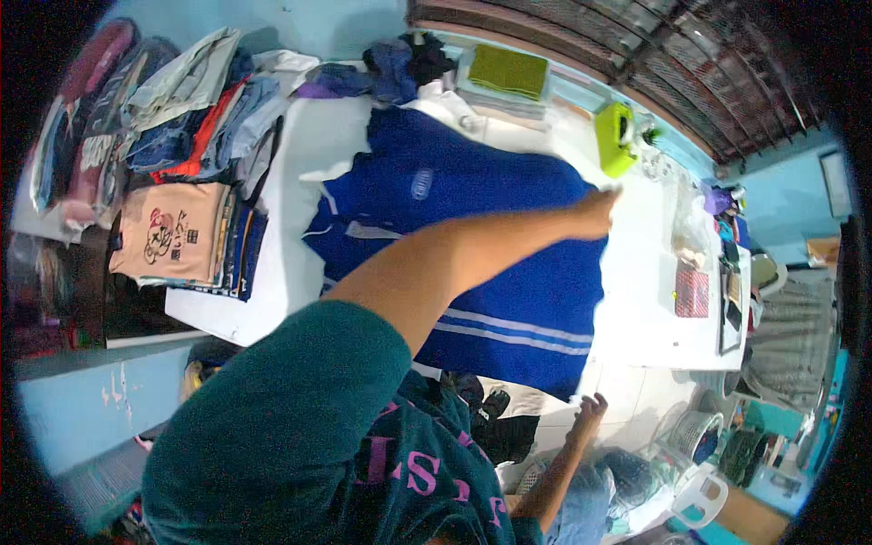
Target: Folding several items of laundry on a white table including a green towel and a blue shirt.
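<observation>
A blue garment (518, 272) with white stripes and a small pale emblem lies spread on the white table (647, 286). My left arm reaches across it from the left. My left hand (601, 212) is at the garment's far right edge, blurred, so whether its fingers grip the fabric cannot be told. My right hand (591, 409) is beside the garment's near right corner, just off the table's front edge, with its fingers partly bent and apart and nothing seen in them.
Folded shirts (170, 235) are stacked at the left, with piled clothes (184, 102) behind them. At the back are a folded green cloth (507, 71) and a lime-green container (615, 139). A red patterned box (691, 291) sits at the right; a white basket (695, 432) stands below.
</observation>
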Motion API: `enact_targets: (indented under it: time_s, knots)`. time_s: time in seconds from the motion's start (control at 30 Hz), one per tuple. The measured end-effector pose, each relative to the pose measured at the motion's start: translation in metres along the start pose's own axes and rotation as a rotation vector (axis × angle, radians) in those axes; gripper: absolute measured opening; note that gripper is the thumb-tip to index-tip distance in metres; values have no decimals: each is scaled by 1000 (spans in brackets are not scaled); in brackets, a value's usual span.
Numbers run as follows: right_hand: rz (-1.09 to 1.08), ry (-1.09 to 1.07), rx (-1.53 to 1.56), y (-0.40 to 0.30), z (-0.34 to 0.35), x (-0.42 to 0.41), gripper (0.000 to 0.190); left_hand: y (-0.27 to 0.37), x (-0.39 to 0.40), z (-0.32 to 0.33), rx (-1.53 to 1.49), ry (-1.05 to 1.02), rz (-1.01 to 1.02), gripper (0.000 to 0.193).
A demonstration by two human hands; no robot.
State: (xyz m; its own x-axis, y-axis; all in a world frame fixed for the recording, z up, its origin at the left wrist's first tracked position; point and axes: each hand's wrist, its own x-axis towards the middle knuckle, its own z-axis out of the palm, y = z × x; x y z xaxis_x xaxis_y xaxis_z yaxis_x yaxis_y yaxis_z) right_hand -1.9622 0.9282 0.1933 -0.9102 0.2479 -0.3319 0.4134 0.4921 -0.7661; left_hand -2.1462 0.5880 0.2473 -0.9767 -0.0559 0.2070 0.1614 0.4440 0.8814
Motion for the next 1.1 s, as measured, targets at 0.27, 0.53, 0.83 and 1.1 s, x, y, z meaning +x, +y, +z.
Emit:
enact_targets:
  time_s: [0.27, 0.53, 0.83, 1.1]
  knots:
    - [-817, 141, -466, -20, 132, 19, 35, -67, -225, -76, 365, -204, 16, 42]
    - [-610, 142, -805, -57, 219, 31, 48, -84, -388, -170, 654, 50, -346, 32]
    - [-1353, -459, -476, -165, 331, -55, 26, -96, -341, -163, 542, 425, -549, 24]
    - [-1686, -578, -666, -181, 418, -113, 39, -117, -328, -167, 702, 435, -660, 25]
